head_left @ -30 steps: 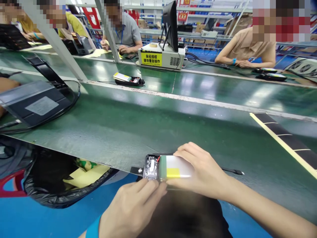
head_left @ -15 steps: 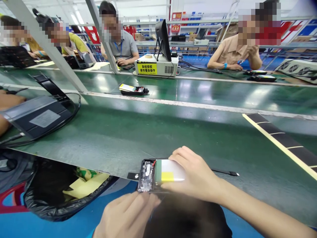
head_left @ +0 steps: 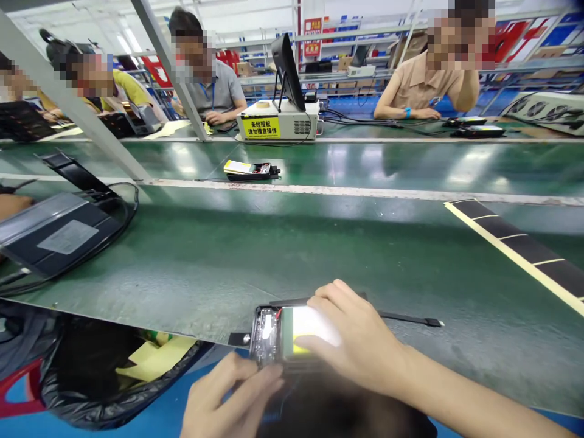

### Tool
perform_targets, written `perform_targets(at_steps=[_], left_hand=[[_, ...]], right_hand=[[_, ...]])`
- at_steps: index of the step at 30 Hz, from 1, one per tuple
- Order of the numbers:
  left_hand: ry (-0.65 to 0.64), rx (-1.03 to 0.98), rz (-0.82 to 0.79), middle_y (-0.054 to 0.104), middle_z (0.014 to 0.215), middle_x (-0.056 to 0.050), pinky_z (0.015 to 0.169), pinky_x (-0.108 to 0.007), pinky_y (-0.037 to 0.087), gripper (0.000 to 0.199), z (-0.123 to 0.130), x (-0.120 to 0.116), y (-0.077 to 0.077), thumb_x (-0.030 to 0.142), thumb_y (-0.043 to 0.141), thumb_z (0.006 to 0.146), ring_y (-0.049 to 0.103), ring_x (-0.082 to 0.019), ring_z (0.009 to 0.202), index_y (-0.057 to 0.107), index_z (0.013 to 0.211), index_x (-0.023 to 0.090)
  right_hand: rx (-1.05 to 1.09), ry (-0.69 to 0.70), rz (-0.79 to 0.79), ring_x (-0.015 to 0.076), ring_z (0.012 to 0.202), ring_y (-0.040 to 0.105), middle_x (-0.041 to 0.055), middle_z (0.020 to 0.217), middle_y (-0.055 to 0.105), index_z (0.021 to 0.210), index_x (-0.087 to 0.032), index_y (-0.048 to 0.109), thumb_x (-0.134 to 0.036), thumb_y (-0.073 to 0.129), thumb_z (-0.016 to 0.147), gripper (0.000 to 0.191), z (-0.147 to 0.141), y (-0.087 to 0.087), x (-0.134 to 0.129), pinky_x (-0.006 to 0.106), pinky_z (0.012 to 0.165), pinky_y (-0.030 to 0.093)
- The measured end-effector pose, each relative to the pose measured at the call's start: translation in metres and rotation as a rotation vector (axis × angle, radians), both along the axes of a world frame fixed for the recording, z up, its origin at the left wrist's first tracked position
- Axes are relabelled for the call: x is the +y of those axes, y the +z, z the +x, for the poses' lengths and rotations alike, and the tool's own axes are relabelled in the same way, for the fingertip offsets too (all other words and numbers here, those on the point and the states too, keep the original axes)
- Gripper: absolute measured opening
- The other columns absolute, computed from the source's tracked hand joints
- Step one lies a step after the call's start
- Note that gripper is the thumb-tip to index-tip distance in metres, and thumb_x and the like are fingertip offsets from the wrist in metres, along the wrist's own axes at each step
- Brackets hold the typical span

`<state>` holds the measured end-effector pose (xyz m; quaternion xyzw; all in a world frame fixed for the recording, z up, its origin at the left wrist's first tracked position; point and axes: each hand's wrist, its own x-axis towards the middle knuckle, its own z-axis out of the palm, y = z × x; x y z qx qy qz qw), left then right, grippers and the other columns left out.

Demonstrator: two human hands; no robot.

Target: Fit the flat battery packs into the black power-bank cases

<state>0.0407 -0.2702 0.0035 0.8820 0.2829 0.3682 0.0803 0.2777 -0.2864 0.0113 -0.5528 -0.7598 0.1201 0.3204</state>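
Observation:
A black device housing (head_left: 267,337) lies at the bench's front edge, its circuit board showing on the left and a silvery battery pack (head_left: 310,319) with a yellow patch on the right. My right hand (head_left: 353,334) is wrapped over the battery end, thumb on the pack and fingers along the far side. At the near left corner of the housing, my left hand (head_left: 232,395) has its fingers bent together against the rim; whatever they may pinch is too small to make out. A black strap or cable (head_left: 410,317) extends to the right behind my right hand.
On the left lies a dark device with cables (head_left: 68,234); below it hangs a black-lined bin (head_left: 91,377). A strip of black labels (head_left: 515,240) lies at right. Another opened device (head_left: 253,170) sits beyond the white divider. Several people sit across the bench.
The view has shifted, so the housing appears slightly lower and further left. My right thumb now lies across the battery's yellow patch. My left fingers have changed their bend at the housing's near edge.

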Motion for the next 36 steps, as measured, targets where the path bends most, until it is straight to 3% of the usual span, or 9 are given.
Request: perform_targets(at_steps=[5,12,21,29,36], left_hand=[[-0.142,0.048,-0.041,0.06,0.071,0.001,0.054,-0.022,0.046,0.028,0.003,0.014,-0.001,0.002,0.062,0.084,0.051,-0.009,0.063,0.07,0.105,0.018],[-0.182,0.028,-0.079,0.06,0.072,0.001,0.056,-0.023,0.044,0.028,0.003,0.018,0.005,0.001,0.064,0.082,0.051,-0.008,0.063,0.07,0.103,0.019],[-0.285,0.206,-0.05,0.059,0.074,0.0,0.053,-0.026,0.041,0.03,0.0,0.023,0.012,-0.001,0.06,0.084,0.051,-0.011,0.063,0.068,0.107,0.017],[-0.222,0.278,-0.098,0.061,0.079,0.0,0.054,-0.023,0.043,0.024,-0.001,0.019,0.003,0.005,0.052,0.089,0.056,-0.01,0.064,0.067,0.1,0.021],[-0.139,0.158,-0.139,0.062,0.078,0.0,0.056,-0.023,0.046,0.024,0.01,0.008,-0.002,0.0,0.054,0.086,0.057,-0.01,0.063,0.066,0.094,0.019]], right_hand=[[-0.011,0.005,0.018,0.0198,0.082,0.048,0.0066,0.089,0.058,0.091,-0.015,0.059,-0.043,0.048,0.097,0.031,0.0,0.004,0.002,0.035,0.069,0.045],[-0.027,0.014,0.045,0.0193,0.079,0.047,0.0065,0.084,0.057,0.089,-0.014,0.06,-0.042,0.048,0.097,0.031,0.0,0.006,0.003,0.034,0.068,0.044],[-0.02,0.014,0.067,0.0188,0.078,0.048,0.0071,0.083,0.057,0.088,-0.012,0.062,-0.042,0.049,0.096,0.034,0.0,0.006,0.002,0.034,0.068,0.045],[-0.042,0.014,0.112,0.0186,0.077,0.047,0.0073,0.082,0.057,0.089,-0.011,0.063,-0.04,0.049,0.096,0.033,0.0,0.007,0.003,0.034,0.067,0.045],[-0.066,0.022,0.113,0.0197,0.078,0.047,0.0081,0.081,0.058,0.088,-0.011,0.063,-0.04,0.047,0.097,0.034,0.0,0.006,0.004,0.035,0.067,0.045]])
